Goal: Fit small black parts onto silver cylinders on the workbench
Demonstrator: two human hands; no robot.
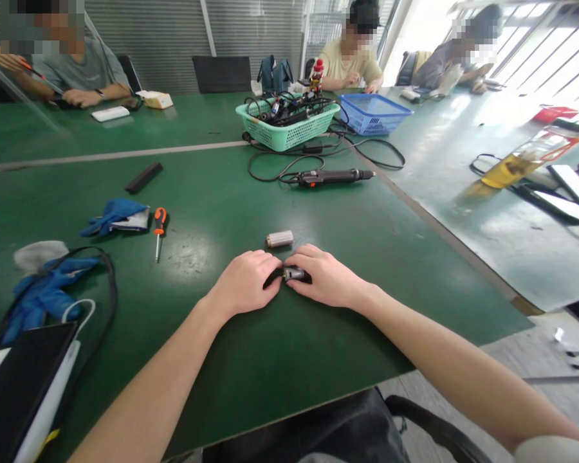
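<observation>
At frame centre, the left hand (245, 283) and right hand (324, 276) pinched opposite ends of a black-and-metal part (294, 274). Two-handed manipulation appeared in hand; the next move likely called for steady grips.

A broad green tabletop (212, 193) spreads across the room, crossed by a pale seam (125, 155). Beyond its far edge stands a dark chair back (222, 75), before a wall of grey horizontal slats (149, 38) divided by a pale post (207, 29). Bright daylight enters through barred windows (554, 54) at upper right, glaring off the surface below. Light grey floor (506, 363) shows at lower right.
</observation>
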